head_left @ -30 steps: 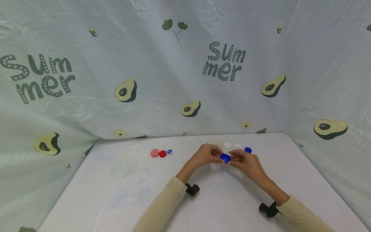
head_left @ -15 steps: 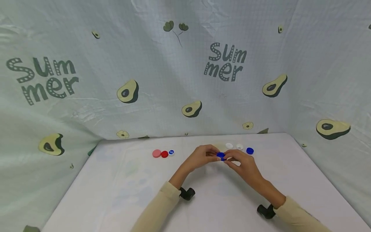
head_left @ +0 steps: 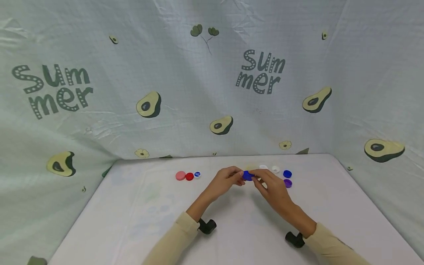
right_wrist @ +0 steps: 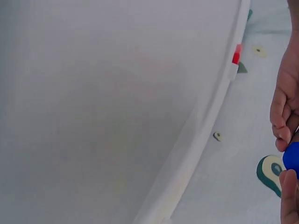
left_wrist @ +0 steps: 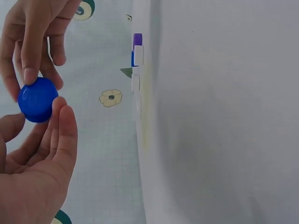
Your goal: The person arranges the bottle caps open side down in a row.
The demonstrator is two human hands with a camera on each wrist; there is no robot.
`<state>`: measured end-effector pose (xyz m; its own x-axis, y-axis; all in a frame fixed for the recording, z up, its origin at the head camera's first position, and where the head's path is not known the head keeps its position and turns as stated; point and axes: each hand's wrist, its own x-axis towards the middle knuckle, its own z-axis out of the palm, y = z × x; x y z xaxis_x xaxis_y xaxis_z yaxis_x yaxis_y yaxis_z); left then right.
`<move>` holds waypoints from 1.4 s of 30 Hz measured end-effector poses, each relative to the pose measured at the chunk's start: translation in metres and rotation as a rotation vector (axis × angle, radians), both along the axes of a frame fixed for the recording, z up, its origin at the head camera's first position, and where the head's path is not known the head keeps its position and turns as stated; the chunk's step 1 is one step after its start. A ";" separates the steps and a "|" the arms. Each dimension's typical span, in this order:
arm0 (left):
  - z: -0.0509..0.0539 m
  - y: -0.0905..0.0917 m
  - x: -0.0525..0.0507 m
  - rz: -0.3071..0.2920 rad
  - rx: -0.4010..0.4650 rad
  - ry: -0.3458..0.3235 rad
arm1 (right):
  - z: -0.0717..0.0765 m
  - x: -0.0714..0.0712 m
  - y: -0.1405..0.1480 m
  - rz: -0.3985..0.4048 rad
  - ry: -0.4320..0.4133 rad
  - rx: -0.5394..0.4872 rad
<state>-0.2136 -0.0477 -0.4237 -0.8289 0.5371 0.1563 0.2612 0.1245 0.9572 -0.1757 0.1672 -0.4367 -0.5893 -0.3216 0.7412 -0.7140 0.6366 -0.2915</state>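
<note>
A round blue cap [head_left: 247,176] is held above the table between both hands in the head view. My left hand [head_left: 224,184] pinches its left edge, and my right hand [head_left: 272,188] grips it from the right. The left wrist view shows the blue cap [left_wrist: 38,100] face-on, with the left hand [left_wrist: 44,163] below it and the right hand [left_wrist: 35,42] above, fingertips on its rim. Only part of the blue cap [right_wrist: 292,157] enters the right wrist view, at the right edge.
On the white table [head_left: 139,221], a pink cap [head_left: 180,175], a red cap [head_left: 189,176] and a blue-and-white cap [head_left: 197,175] lie left of the hands. Right of them lie white caps [head_left: 275,169], a blue cap [head_left: 287,174] and a purple cap [head_left: 288,183]. A patterned cloth hangs behind.
Both hands have moved left with the blue cap, and its tilt has changed. The purple cap at the right has come into view from behind the right hand.
</note>
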 end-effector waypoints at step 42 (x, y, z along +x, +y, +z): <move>0.010 -0.060 -0.003 0.217 -0.143 0.399 | 0.010 -0.033 -0.059 0.131 -0.437 -0.151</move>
<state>-0.2170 -0.1072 -0.4137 -0.8145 0.3974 0.4227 0.5586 0.3401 0.7565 -0.2087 0.1084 -0.4264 -0.8178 -0.3223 0.4769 -0.5754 0.4767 -0.6646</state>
